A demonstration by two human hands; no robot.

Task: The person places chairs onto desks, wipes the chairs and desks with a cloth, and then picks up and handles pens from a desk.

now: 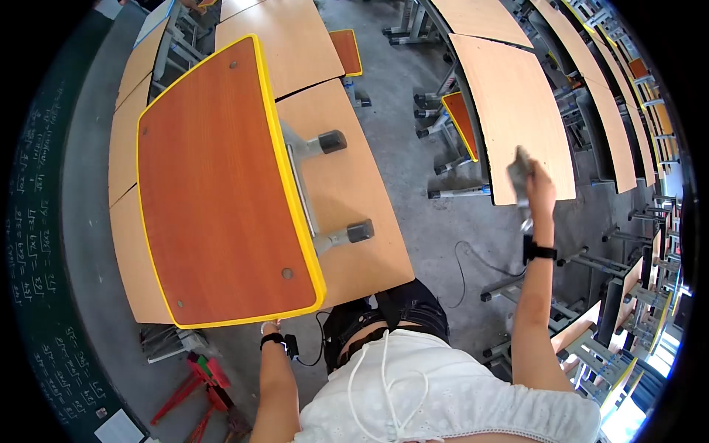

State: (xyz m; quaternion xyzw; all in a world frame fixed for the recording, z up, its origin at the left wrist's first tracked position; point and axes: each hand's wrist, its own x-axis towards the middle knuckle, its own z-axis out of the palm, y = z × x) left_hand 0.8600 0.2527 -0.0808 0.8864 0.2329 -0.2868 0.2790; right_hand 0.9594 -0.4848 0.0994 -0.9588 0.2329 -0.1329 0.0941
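A stool with a reddish-brown seat (pixel 214 184) and yellow rim rests on or over a light wood desk (pixel 347 177), its grey legs and black feet sticking out to the right. My left hand (pixel 272 325) is at the seat's near edge; its fingers are hidden behind the rim, so its grip does not show. Out to the right, my right hand (pixel 543 193) is closed around a grey cloth (pixel 519 176), slightly blurred, above the near end of another desk (pixel 517 111). Both wrists wear black bands.
A chalkboard with writing (pixel 44 221) runs along the left. Red folded metal legs (pixel 210 391) stand on the floor at lower left. More desks and stools fill the right side. A thin dark cable (pixel 463 269) lies on the grey floor between the rows.
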